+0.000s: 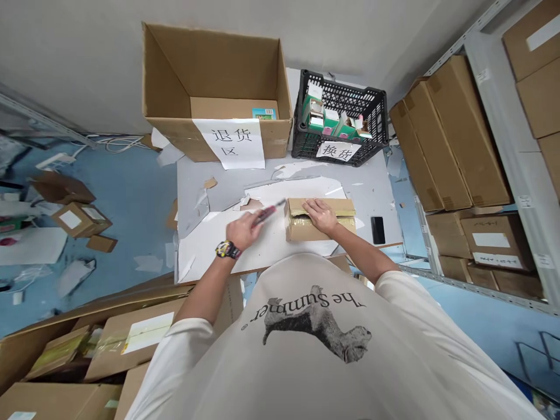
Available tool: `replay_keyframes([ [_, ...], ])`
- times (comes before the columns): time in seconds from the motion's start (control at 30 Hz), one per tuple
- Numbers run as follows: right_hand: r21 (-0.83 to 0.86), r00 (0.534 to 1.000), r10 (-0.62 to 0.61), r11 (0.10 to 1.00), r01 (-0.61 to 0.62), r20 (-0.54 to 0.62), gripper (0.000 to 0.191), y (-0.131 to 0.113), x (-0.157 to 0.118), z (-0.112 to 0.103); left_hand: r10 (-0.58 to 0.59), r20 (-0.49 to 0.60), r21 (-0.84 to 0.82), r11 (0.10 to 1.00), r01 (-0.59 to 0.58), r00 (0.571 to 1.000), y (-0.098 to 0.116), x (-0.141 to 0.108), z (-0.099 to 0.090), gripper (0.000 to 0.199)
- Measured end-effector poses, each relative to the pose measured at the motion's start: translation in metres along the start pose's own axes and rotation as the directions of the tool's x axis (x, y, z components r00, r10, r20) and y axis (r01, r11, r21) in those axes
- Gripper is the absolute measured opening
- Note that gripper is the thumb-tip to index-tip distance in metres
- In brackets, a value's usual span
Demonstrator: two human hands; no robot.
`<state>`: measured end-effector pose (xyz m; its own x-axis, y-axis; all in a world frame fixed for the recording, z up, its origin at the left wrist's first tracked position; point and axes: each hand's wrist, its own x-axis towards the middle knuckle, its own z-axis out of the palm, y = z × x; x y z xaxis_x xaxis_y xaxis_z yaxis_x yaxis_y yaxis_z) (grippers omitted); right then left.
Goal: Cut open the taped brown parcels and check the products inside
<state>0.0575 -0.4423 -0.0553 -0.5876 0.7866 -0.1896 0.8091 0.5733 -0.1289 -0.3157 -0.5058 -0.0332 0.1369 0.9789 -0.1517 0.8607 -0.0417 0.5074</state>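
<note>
1. While pressed palm-down on top of a tape-wrapped cardboard parcel (pixel 319 223), right hand (pixel 321 216) with fingers spread flat, no pinch.
2. Just left of the parcel, left hand (pixel 242 229) with fingers curled around a red box cutter (pixel 266 213), its slightly blurred tip almost touching the parcel's corner; on that wrist, a black-and-yellow wristwatch (pixel 228 249).
3. Directly under the parcel, a white sheet (pixel 258 259) on a grey table (pixel 370 189), with torn paper scraps around it.
4. Beyond the parcel, an open cardboard box (pixel 219 64) holding a small colourful carton (pixel 264 114), with a paper sign (pixel 228 143) reading 退货区 on its front.
5. Beyond the parcel and to the right, a black plastic crate (pixel 350 81) of small green-and-white boxes (pixel 326 119), with a paper sign (pixel 339 151) reading 换货.
6. Right of the parcel, a black smartphone (pixel 378 230) on the table, then brown cartons (pixel 450 140) on a metal shelf (pixel 490 105).
7. Behind and left of the parcel, more brown cartons (pixel 131 344), some open.
</note>
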Motion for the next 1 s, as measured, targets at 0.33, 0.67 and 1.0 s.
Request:
replay_keyframes([
  [0.33,0.107,0.993,0.015,0.994,-0.003,-0.113,0.056,0.002,-0.002,0.006,-0.08,-0.032,-0.007,0.997,0.08,0.996,0.0,0.009,0.003,0.057],
  [0.67,0.28,0.992,0.078,0.959,-0.048,-0.096,0.066,-0.006,-0.029,0.005,-0.446,-0.013,-0.263,0.865,0.427,0.895,-0.022,-0.019,0.103,0.05],
  [1.0,0.733,0.582,0.811,0.431,-0.527,-0.058,0.088,0.082,-0.112,0.02,-0.585,-0.068,-0.142,0.807,0.573,0.808,-0.026,-0.036,0.157,0.052],
])
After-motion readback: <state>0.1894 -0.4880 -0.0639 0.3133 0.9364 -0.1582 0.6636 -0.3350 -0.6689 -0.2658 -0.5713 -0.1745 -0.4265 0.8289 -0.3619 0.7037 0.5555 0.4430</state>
